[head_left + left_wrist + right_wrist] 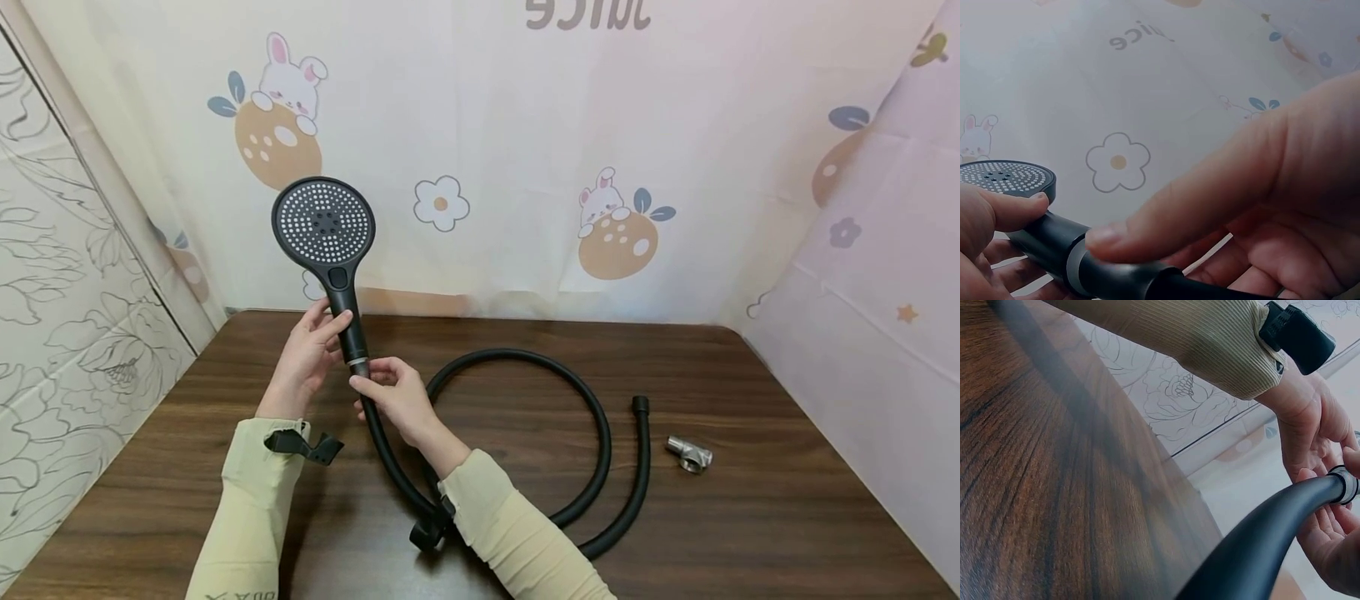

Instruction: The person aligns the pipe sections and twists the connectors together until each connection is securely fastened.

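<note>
A black handheld shower head [323, 223] stands upright above the table, its round spray face with pale nozzles turned toward me. My left hand [303, 360] grips its handle, thumb across the front. Just below, my right hand [397, 398] pinches the connector at the end of the black shower hose [393, 467], right at the handle's base. A silvery ring [1075, 267] shows at the joint between handle and connector in the left wrist view. From the right wrist view, the thick hose [1260, 534] runs up to that joint, with fingers of both hands around it.
The hose loops over the brown wooden table [750, 517], its free end [641, 406] lying to the right. Beyond that end lies a small chrome fitting [689, 455]. A printed curtain [510, 250] hangs behind the table. Each wrist wears a black strap [303, 445].
</note>
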Motion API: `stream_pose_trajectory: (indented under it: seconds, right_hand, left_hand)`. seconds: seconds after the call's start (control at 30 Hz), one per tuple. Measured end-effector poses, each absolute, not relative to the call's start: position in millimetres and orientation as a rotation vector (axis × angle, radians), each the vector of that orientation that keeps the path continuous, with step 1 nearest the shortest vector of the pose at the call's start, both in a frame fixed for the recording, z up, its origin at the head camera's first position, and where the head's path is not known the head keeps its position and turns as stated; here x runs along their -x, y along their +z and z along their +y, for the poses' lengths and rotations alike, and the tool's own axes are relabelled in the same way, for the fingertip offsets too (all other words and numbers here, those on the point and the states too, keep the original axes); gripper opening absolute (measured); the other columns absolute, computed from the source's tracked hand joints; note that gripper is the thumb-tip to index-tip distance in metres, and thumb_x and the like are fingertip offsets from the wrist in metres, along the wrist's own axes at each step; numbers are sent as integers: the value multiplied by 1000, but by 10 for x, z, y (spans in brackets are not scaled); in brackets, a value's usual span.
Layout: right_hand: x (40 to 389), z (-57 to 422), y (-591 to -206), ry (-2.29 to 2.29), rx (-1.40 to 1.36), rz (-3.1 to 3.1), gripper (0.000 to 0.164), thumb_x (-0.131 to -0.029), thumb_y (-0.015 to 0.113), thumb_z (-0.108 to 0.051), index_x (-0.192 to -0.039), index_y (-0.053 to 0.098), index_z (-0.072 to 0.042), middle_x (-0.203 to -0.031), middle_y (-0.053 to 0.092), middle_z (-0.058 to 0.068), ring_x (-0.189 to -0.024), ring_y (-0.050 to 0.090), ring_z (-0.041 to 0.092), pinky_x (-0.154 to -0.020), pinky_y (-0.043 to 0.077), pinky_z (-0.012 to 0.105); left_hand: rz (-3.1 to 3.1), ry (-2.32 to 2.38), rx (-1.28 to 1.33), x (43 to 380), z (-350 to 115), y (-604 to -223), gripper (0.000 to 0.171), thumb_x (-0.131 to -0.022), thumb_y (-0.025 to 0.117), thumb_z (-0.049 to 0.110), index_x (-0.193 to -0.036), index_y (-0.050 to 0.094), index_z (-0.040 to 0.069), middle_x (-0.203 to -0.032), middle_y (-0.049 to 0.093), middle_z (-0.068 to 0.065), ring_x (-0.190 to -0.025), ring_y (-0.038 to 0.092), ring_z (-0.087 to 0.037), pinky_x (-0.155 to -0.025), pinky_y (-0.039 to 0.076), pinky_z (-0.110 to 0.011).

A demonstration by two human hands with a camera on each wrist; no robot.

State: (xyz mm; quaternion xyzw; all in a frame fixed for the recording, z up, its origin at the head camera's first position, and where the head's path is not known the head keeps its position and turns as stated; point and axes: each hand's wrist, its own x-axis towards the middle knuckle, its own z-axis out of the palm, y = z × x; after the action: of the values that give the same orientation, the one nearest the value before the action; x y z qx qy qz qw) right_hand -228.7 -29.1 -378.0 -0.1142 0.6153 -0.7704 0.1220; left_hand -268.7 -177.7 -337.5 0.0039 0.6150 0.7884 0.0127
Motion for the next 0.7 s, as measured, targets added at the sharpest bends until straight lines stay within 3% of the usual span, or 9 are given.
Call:
stream_pose_trajectory:
  seconds: [0.13,0.7]
  right_hand:
    - [2316,-309,-3820,-2252,321,1798,33,-81,67,-5,-110,51,-2,-89,53,6,-59,61,13,-56,53,29]
    - [2297,-323,-3802,-2268,309,1820,32,-85,63,-7,-112,49,1,-92,54,9,-59,60,12,-56,54,30]
  left_hand:
    - [1922,2457,-16,2688,-1780,-3378,52,-90,58,22,-135,33,18,-96,52,7,-79,53,-8,-74,42,-28]
    - [1878,2471,-10,2683,-1782,-3351,58,-90,57,21,-140,28,16,-95,53,6,-79,54,-8,-75,42,-28]
